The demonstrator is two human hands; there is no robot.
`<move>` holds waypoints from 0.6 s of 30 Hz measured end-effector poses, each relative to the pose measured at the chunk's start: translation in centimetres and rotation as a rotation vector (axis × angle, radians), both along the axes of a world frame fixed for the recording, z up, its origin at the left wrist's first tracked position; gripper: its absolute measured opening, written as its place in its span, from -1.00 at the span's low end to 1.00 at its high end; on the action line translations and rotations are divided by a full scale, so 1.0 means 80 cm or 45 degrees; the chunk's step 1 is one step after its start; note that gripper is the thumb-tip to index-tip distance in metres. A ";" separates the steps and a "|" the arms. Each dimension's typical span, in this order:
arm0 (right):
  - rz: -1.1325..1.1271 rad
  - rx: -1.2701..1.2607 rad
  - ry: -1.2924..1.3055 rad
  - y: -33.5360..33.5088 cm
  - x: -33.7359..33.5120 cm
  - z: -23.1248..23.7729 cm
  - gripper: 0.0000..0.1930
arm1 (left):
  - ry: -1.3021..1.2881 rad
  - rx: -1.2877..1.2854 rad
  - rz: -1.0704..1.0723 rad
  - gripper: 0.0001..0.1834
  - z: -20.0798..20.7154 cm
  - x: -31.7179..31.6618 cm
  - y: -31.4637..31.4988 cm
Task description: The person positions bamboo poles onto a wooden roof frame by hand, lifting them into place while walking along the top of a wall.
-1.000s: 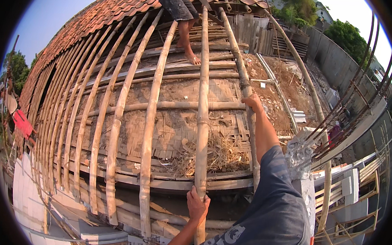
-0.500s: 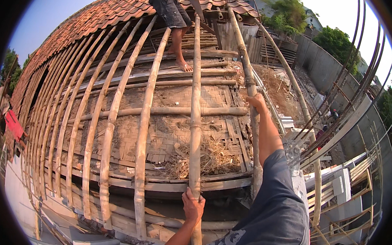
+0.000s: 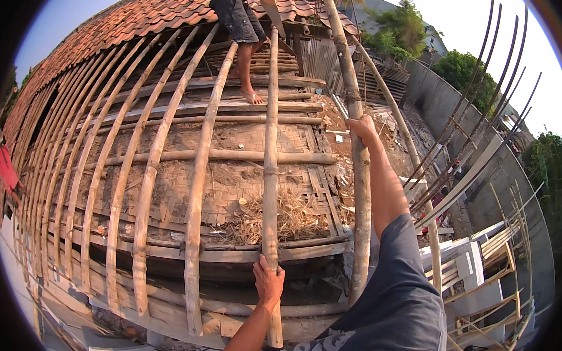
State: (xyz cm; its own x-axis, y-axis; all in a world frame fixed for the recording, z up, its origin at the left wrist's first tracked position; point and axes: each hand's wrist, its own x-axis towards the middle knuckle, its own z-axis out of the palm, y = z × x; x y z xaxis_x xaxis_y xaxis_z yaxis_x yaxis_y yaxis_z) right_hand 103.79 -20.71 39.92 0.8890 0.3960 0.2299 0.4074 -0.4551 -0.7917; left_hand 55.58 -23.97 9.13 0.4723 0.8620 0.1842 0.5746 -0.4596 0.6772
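Left hand (image 3: 269, 283), lower centre: fingers curled around bamboo pole (image 3: 270, 200); right hand (image 3: 362, 127), right of centre: fingers around thicker pole (image 3: 360, 204).

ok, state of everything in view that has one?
Left grip: closed on left-held pole
Right grip: closed on right-held pole
Other poles: side by side, spaced apart
Straw: loose, heaped on woven mat
Roof tiles: laid in overlapping rows
Steel rods: bare, sticking up
Co-worker: standing, barefoot
Saw: in co-worker's hand
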 end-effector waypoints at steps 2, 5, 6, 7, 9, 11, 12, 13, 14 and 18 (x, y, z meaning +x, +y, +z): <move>-0.031 0.006 0.001 -0.013 -0.008 0.026 -0.51 | 0.001 0.063 -0.008 -0.18 -0.002 0.004 0.000; -0.019 0.010 -0.025 -0.026 -0.032 0.051 -0.47 | 0.006 0.037 -0.009 -0.17 0.000 0.002 0.001; -0.007 0.037 -0.044 -0.033 -0.035 0.063 -0.47 | -0.016 0.036 -0.015 -0.17 0.002 0.005 0.001; 0.001 0.061 -0.058 -0.042 -0.034 0.069 -0.47 | -0.025 0.030 -0.031 -0.18 0.002 0.005 -0.001; 0.002 0.150 -0.127 -0.044 -0.062 0.084 -0.47 | -0.019 0.025 -0.041 -0.19 -0.001 -0.001 0.005; 0.092 0.134 -0.112 -0.063 -0.081 0.112 -0.68 | 0.003 0.009 -0.026 -0.20 -0.004 0.004 0.004; 0.082 0.162 -0.148 -0.068 -0.099 0.122 -0.68 | 0.011 -0.015 -0.010 -0.20 -0.006 0.004 0.006; 0.058 0.188 -0.188 -0.078 -0.114 0.133 -0.69 | 0.016 -0.039 -0.008 -0.21 -0.006 0.006 0.005; 0.079 0.209 -0.227 -0.089 -0.115 0.135 -0.69 | 0.010 -0.044 -0.007 -0.21 -0.007 0.008 0.003; 0.130 0.272 -0.305 -0.103 -0.169 0.179 -0.75 | -0.005 0.033 0.018 -0.20 -0.018 0.000 0.019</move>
